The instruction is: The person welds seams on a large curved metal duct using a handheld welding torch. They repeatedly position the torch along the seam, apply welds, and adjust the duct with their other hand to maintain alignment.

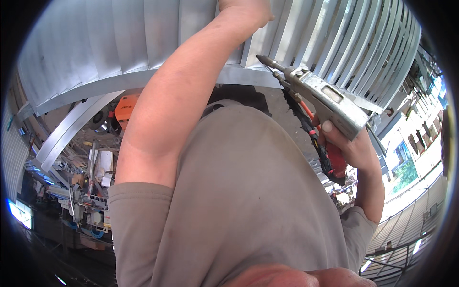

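My right hand (346, 146) is closed round a silver welding gun (330, 95) on the right side of the view. The gun's long metal body points up and left, its dark nozzle tip close to the lower ends of the metal slats (330, 36). An orange hose and a black-wrapped cable (315, 138) hang beneath it, next to a red part by my palm. My left arm reaches up across the view. At the top edge my left hand (246, 9) is over the metalwork, its fingers mostly out of the picture, so I cannot see whether it grips anything.
A curved metal rail (110, 86) runs along the slats' near edge. Overlapping flat metal panels (95, 38) spread to the left. A bent metal strip (71, 129) slopes down near an orange machine (126, 109). Cluttered tools and materials (91, 191) fill the lower left.
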Tool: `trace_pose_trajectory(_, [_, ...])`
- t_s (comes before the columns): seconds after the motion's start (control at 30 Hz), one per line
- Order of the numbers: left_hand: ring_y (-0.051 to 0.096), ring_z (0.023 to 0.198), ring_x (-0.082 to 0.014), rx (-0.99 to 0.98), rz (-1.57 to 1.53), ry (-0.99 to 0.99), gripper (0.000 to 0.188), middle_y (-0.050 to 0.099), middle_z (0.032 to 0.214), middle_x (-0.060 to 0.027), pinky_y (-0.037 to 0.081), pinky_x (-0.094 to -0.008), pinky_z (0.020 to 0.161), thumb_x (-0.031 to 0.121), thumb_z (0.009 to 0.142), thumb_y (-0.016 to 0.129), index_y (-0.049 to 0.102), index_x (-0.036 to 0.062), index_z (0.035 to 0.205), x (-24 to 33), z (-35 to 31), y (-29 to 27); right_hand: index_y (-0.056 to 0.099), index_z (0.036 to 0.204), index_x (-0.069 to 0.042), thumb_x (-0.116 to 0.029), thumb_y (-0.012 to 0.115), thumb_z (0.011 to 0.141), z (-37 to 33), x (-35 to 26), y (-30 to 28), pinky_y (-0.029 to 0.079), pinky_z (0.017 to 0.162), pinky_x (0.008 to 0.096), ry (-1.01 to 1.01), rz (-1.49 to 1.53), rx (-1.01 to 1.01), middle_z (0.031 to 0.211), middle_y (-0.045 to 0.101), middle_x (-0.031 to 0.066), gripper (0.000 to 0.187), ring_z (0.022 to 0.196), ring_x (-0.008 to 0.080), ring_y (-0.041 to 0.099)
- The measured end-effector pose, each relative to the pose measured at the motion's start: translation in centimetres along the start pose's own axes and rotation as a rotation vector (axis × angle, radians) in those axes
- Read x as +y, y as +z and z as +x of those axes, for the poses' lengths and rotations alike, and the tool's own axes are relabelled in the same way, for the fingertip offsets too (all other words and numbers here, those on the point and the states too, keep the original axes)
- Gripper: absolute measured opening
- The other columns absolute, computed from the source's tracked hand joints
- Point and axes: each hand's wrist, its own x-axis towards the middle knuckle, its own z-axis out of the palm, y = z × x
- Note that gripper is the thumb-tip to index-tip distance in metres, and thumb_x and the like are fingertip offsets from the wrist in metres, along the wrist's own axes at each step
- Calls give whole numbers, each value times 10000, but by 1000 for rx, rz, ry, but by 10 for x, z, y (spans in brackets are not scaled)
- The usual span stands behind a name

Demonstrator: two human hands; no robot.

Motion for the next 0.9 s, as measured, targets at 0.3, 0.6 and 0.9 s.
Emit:
trace_pose_trajectory(0.3, [765, 1016, -256, 40, -14, 45, 314, 788, 1083, -92, 611, -401, 804, 418, 917, 724, 818, 137, 1020, -2, 11, 13, 549, 1412, -35, -422, 728, 965, 32, -39, 11, 532, 603, 297, 174, -176, -83, 968, 645, 69, 618, 728, 132, 658])
trace_pose_trajectory(0.6, [778, 959, -256, 131, -25, 96, 199, 795, 1038, -85, 615, -405, 724, 233, 928, 660, 824, 137, 987, -6, 18, 30, 607, 1305, -5, -487, 698, 968, 54, -76, 26, 536, 614, 306, 221, -244, -135, 929, 616, 57, 595, 716, 143, 649])
trace_pose_trajectory(0.9, [780, 952, -245, 138, -68, 134, 220, 799, 1025, -65, 614, -398, 716, 179, 935, 619, 827, 146, 997, -8, 23, 34, 567, 1371, -22, -402, 655, 1033, 69, -103, 41, 500, 592, 279, 288, -295, -171, 880, 612, 33, 516, 650, 116, 599])
